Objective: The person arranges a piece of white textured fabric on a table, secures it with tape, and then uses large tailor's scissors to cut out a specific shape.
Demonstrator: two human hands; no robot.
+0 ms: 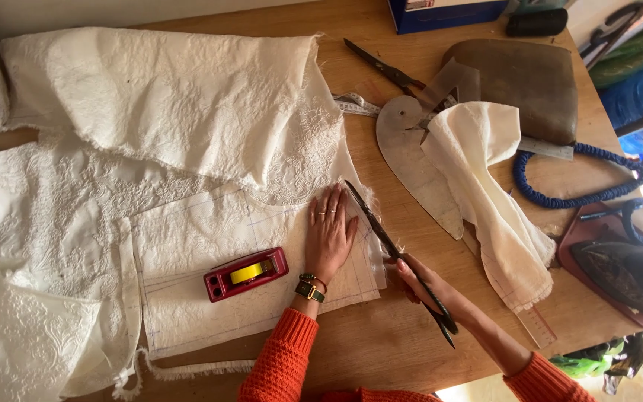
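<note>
While pressed flat, fingers spread, left hand (330,234) pins paper pattern (262,275) over white fabric (76,216) on wooden table (381,350). Right hand (420,284) closed round handles of black scissors (396,253), blades slightly parted along pattern's right edge. Red tape measure (245,274) just left of pinning hand.

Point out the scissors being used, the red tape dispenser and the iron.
Scissors (381,231), head view, on the dark blades beside the paper pattern's edge.
Red tape dispenser (245,274), head view, on its yellow roll.
Iron (619,275), head view, on its dark body.
</note>
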